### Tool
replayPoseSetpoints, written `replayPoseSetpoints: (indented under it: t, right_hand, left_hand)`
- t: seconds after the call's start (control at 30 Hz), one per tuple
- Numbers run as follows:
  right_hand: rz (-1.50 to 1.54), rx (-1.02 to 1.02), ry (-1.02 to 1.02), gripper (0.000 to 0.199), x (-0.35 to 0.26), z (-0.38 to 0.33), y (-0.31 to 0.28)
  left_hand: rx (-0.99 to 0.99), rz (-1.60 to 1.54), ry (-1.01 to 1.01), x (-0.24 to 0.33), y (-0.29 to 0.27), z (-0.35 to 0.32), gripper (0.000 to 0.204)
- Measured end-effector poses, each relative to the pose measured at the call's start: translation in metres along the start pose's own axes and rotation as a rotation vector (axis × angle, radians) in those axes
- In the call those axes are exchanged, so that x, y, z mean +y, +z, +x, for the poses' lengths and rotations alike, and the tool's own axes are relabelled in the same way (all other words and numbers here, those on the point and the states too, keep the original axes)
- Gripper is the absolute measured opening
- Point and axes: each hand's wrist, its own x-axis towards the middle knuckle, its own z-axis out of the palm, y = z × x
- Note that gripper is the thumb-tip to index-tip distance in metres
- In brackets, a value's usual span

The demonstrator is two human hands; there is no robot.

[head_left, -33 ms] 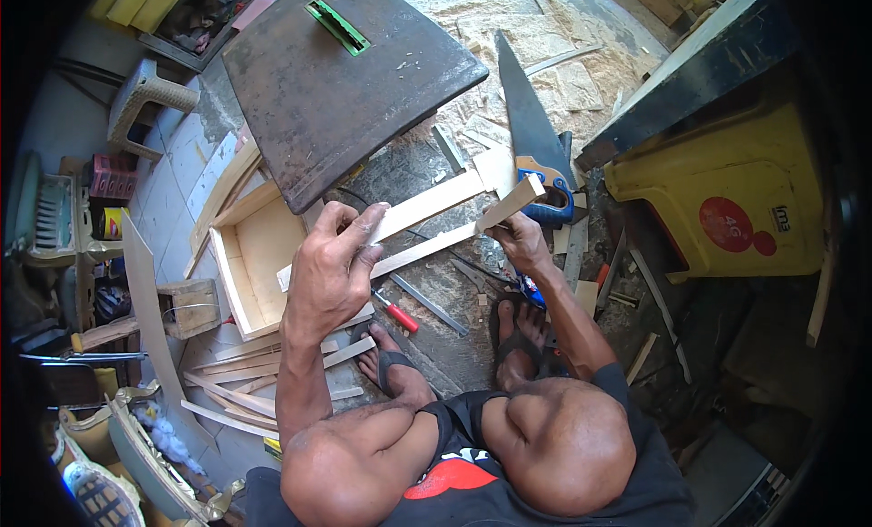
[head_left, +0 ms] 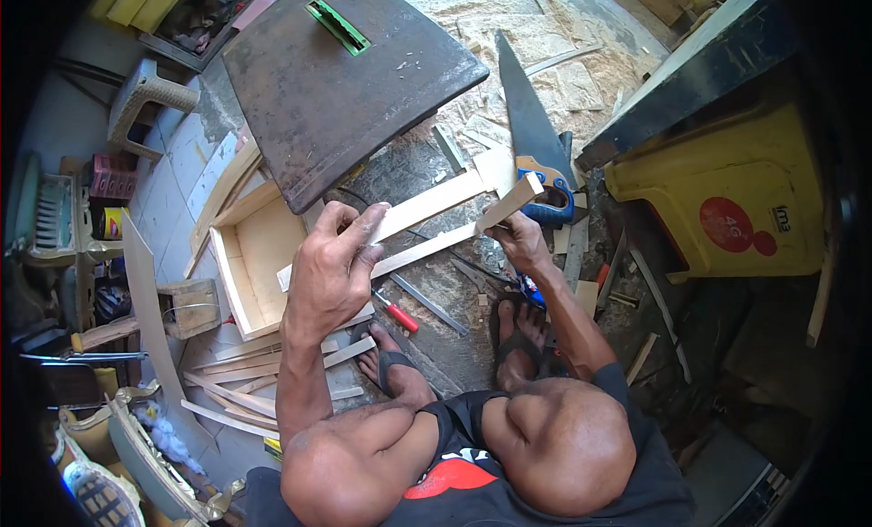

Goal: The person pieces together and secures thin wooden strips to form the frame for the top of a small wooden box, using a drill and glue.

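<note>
My left hand (head_left: 329,271) is closed, thumb and fingers pinching a pale wooden strip (head_left: 431,206) that slants up to the right. A thinner wooden strip (head_left: 422,252) runs below it, passing by my left hand. My right hand (head_left: 524,244) is closed around a short wooden piece (head_left: 511,204) at the right end of the thinner strip. Whether the pieces are fastened together I cannot tell. Just beyond my right hand lies a handsaw (head_left: 531,100) with a blue and tan handle. A red-handled tool (head_left: 400,316) rests on the floor below the strips.
A dark tabletop with a green-edged slot (head_left: 341,28) stands far left. Beneath its near edge is an open wooden box (head_left: 238,291). Loose wood strips (head_left: 241,386) lie left of my feet. A yellow plastic stool (head_left: 727,200) is at right; sawdust (head_left: 581,37) covers the far floor.
</note>
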Motion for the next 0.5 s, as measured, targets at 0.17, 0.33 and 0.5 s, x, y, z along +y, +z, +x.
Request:
replayPoseSetpoints:
  t: [0.17,0.33,0.5]
  right_hand:
    - [-0.012,-0.013,0.008,0.019,-0.0016,0.0020,-0.0022]
    - [-0.004,-0.003,-0.021,0.020,-0.0013,0.0032,-0.0009]
    - [-0.029,-0.028,-0.005,0.023,0.0032,0.0024,0.0007]
  left_hand:
    - [0.003,0.003,0.008,0.0006,0.0010,0.0011,0.049]
    - [0.011,0.007,0.012,0.0013,0.0007,0.0003,0.049]
    - [0.001,0.012,0.000,0.0023,0.0021,0.0023,0.049]
